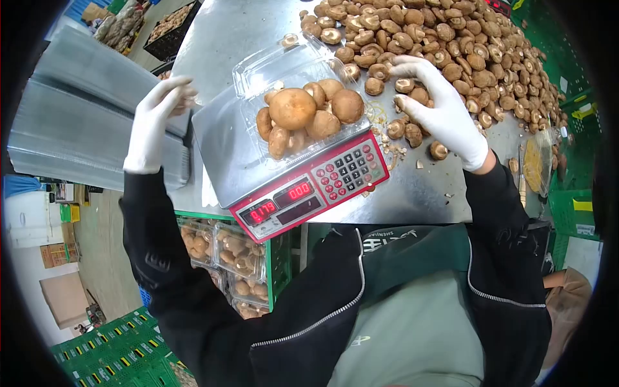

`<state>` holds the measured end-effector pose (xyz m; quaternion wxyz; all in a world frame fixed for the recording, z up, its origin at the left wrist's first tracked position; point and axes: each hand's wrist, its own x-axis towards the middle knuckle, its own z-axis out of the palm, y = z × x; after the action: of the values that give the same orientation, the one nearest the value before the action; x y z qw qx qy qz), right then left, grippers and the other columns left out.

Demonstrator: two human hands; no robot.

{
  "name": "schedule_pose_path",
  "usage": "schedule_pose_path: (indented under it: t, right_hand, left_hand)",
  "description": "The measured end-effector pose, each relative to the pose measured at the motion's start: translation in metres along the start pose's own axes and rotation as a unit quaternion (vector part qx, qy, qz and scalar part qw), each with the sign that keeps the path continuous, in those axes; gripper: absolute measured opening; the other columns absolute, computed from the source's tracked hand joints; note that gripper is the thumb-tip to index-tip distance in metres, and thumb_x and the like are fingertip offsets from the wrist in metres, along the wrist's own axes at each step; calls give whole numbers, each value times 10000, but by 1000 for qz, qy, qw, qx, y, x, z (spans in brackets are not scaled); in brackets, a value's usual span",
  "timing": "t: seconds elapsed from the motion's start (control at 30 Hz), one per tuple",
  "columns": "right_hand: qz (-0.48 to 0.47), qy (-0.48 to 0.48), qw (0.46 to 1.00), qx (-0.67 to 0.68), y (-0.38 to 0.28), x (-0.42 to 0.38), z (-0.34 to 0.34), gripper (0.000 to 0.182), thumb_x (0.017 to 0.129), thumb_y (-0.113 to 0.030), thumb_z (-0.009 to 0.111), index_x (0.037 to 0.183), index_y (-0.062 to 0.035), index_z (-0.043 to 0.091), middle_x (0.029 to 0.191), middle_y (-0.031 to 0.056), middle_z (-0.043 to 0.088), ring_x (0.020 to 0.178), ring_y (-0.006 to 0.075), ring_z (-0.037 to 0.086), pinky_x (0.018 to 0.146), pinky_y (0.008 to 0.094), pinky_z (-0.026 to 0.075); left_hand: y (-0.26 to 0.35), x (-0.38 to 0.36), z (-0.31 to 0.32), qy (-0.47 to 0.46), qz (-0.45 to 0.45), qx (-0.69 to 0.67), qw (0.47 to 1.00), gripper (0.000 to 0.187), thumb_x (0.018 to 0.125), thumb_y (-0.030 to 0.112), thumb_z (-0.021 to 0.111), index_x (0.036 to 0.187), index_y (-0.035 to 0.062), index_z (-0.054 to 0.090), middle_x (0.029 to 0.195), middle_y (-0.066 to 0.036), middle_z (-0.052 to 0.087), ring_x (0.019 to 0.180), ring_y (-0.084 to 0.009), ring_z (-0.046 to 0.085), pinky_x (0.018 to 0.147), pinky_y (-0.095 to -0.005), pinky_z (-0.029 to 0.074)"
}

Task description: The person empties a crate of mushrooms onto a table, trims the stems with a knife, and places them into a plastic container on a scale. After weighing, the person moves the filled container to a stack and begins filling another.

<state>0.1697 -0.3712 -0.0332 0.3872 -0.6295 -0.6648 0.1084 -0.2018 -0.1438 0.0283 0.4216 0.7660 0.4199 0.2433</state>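
My left hand point(158, 119), in a white glove, is raised beside the scale's left edge. Its fingers are loosely bent, and I see nothing held in them. Over the table to the right, my right hand point(445, 113), also gloved, has thumb and fingers spread around a small mushroom point(404, 86) without visibly gripping it. Between my hands stands a red digital scale point(222, 151) with lit red digits and a keypad. On its metal plate sits a clear plastic clamshell box point(255, 72), lid folded back, holding several brown mushrooms point(293, 108).
A large mushroom heap point(477, 58) covers the far right of the metal table point(206, 48). Stacked clear plastic boxes point(84, 109) stand at left. Filled mushroom boxes point(238, 251) sit below the table edge. Green crates point(122, 348) stand at lower left; another person's sleeve point(567, 309) shows at right.
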Motion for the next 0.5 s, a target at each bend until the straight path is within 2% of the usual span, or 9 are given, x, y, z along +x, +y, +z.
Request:
schedule_pose_path:
  t: [0.03, 0.1, 0.2, 0.3, 0.33, 0.37, 0.43, 0.5]
  right_hand:
    - [12, 2, 1000, 12, 0, -4, 0, 369, 880, -200, 677, 1213, -78, 573, 1302, 95, 563, 1185, 221, 566, 978, 336, 457]
    - [38, 5, 999, 33, 0, -11, 1, 373, 889, -199, 668, 1229, -83, 567, 1276, 82, 578, 1166, 212, 571, 967, 327, 460]
    - [50, 11, 997, 51, 2, -17, 8, 374, 912, -206, 646, 1256, -90, 556, 1205, 78, 609, 1047, 195, 614, 904, 321, 496]
    - [170, -40, 971, 162, -12, -16, 11, 371, 935, -216, 626, 1273, -86, 547, 1136, 78, 624, 910, 162, 632, 803, 308, 527]
    - [179, -45, 967, 175, -11, -16, 16, 356, 964, -236, 596, 1284, -90, 542, 1053, 70, 634, 796, 126, 619, 710, 285, 529]
    - [206, -77, 960, 174, -20, -12, 11, 347, 982, -242, 569, 1298, -100, 541, 985, 54, 643, 774, 115, 610, 717, 275, 520]
    - [180, -65, 951, 243, -11, -14, 21, 364, 1010, -263, 526, 1332, -94, 516, 934, 57, 650, 754, 109, 605, 717, 271, 513]
    - [207, -79, 905, 364, -9, -11, 22, 406, 1032, -299, 494, 1370, -75, 472, 935, 74, 653, 768, 110, 617, 713, 270, 505]
  left_hand:
    - [-4, 18, 3, -27, -28, 7, 999, 355, 1007, 255, 512, 1277, 40, 594, 1038, -35, 676, 913, -93, 627, 851, -245, 454]
    - [-15, 50, 15, -31, -52, 64, 996, 478, 984, 365, 541, 1348, 55, 533, 975, -54, 676, 795, -88, 636, 724, -227, 470]
    - [-8, 81, 38, -20, -118, 176, 977, 680, 932, 464, 595, 1425, 24, 435, 828, -72, 665, 608, -101, 611, 530, -231, 444]
    - [-4, 88, 62, -16, -144, 195, 970, 825, 881, 506, 641, 1456, -21, 370, 706, -72, 641, 475, -109, 559, 402, -243, 377]
    - [-19, 96, 64, -36, -136, 191, 971, 908, 841, 454, 699, 1480, -50, 298, 663, -58, 632, 446, -114, 543, 380, -249, 365]
    - [-37, 104, 66, -53, -131, 183, 973, 927, 811, 350, 749, 1490, -51, 261, 655, -61, 627, 466, -115, 555, 409, -245, 394]
    - [-56, 103, 67, 3, -38, 96, 995, 867, 821, 193, 706, 1496, -58, 224, 734, -71, 633, 577, -126, 601, 547, -254, 487]
    - [-30, 76, 74, 105, 33, -91, 990, 758, 828, 79, 645, 1483, -31, 280, 795, -21, 630, 696, -105, 610, 676, -226, 493]
